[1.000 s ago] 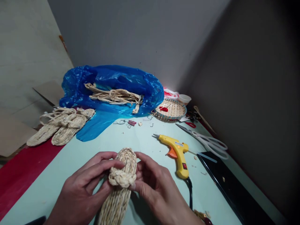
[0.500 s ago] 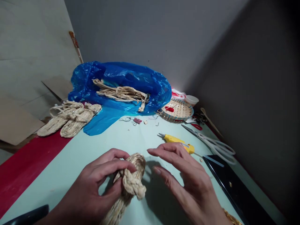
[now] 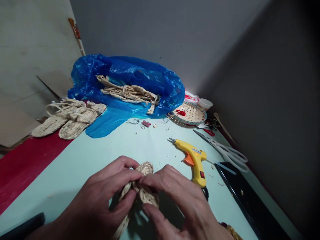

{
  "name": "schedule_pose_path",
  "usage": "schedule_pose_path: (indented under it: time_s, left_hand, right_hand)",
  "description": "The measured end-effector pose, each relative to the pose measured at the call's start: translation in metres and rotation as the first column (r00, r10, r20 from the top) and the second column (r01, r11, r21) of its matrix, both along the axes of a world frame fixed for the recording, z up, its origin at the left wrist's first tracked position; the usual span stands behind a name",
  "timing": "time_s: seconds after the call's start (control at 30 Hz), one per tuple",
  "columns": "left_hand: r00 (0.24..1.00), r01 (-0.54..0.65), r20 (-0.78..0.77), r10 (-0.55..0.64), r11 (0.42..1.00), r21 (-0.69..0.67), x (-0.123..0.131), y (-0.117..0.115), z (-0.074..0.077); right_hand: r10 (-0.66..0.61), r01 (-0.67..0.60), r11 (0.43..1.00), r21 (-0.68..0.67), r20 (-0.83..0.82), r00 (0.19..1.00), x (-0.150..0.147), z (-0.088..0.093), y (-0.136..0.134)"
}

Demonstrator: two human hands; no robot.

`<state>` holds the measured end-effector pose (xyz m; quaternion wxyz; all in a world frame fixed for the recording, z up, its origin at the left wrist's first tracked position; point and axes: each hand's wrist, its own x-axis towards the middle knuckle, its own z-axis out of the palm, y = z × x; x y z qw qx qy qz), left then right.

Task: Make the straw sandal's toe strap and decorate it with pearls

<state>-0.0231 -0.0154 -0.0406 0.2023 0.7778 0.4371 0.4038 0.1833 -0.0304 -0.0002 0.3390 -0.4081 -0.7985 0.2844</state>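
Observation:
A small slipper of braided straw (image 3: 147, 167) is held up off the table between my hands, its rounded end pointing away from me. My left hand (image 3: 105, 190) grips it from the left, thumb and fingers pinched on the strap. On the other side, my right hand (image 3: 175, 196) has its fingers and thumb around the braided strap (image 3: 150, 196), which hides part of the slipper. Beyond my right hand lies a yellow glue gun (image 3: 191, 150) with an orange trigger, its glue stick poking out at the back.
Finished-looking straw slippers (image 3: 75, 121) lie at left on red cloth (image 3: 37, 155). A blue plastic bag (image 3: 150, 73) holds a bundle of dried stalks (image 3: 127, 93). Right of it are a woven basket (image 3: 193, 115), scissors (image 3: 225, 150) and a dark flat object (image 3: 240, 196). Scraps (image 3: 146, 124) are strewn on the table.
My right hand has moved left and taken hold of the slipper's strap, where before it was open and apart. The whole glue gun now shows. The view has shifted slightly.

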Motion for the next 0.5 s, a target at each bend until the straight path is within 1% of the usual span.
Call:
schedule_pose_path:
  time_s: [0.1,0.2,0.27,0.33,0.5]
  left_hand:
    - [1.000,0.008,0.016,-0.007,1.000,-0.023,0.0010,0.0001,-0.0035]
    - [0.999,0.017,0.031,-0.014,0.998,-0.066,0.0015,-0.0002,-0.0053]
    - [0.999,0.029,0.046,-0.025,0.995,-0.093,0.0019,-0.0005,-0.0055]
    - [0.997,0.048,0.064,-0.041,0.993,-0.109,0.0025,-0.0009,-0.0058]
    - [0.994,0.065,0.098,-0.055,0.993,-0.101,0.0033,-0.0016,-0.0094]
  right_hand:
    - [0.012,-0.015,0.994,-0.106,-0.023,1.000,-0.0001,-0.0012,-0.0007]
    - [-0.038,0.027,0.988,-0.151,-0.070,0.997,-0.0010,-0.0018,-0.0004]
    - [-0.065,0.052,0.977,-0.209,-0.056,0.996,-0.0018,-0.0005,0.0001]
    - [-0.063,0.052,0.960,-0.277,-0.033,0.997,-0.0032,0.0015,0.0006]
    - [-0.079,0.048,0.945,-0.323,-0.084,0.993,-0.0082,0.0027,0.0036]
